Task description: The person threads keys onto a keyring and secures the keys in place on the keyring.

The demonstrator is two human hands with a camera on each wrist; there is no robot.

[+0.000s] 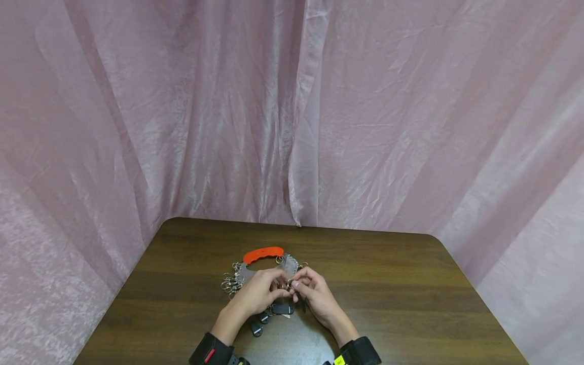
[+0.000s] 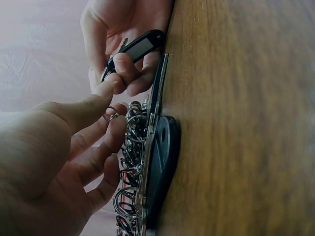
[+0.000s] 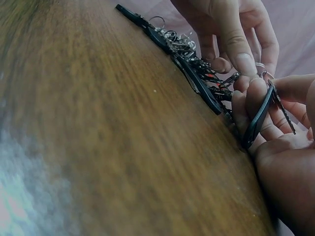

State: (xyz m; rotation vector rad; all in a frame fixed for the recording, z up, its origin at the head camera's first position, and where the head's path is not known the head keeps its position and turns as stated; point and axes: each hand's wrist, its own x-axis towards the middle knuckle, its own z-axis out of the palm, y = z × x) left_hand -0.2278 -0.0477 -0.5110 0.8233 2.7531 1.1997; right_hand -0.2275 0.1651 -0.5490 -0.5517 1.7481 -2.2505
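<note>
Both hands meet over a key holder with an orange grip, a grey metal plate and many small rings and clips along its edge. My right hand holds a black key tag together with a key, its thumb and fingers around the tag's ring end. Beside it, my left hand pinches a small metal ring between thumb and fingertips. The ring and the tag's end come close together at the fingertips, partly hidden by them.
More black key tags lie on the brown wooden table at the near side of the holder. One dark tag rests under the row of rings. A pink curtain hangs behind the table's far edge.
</note>
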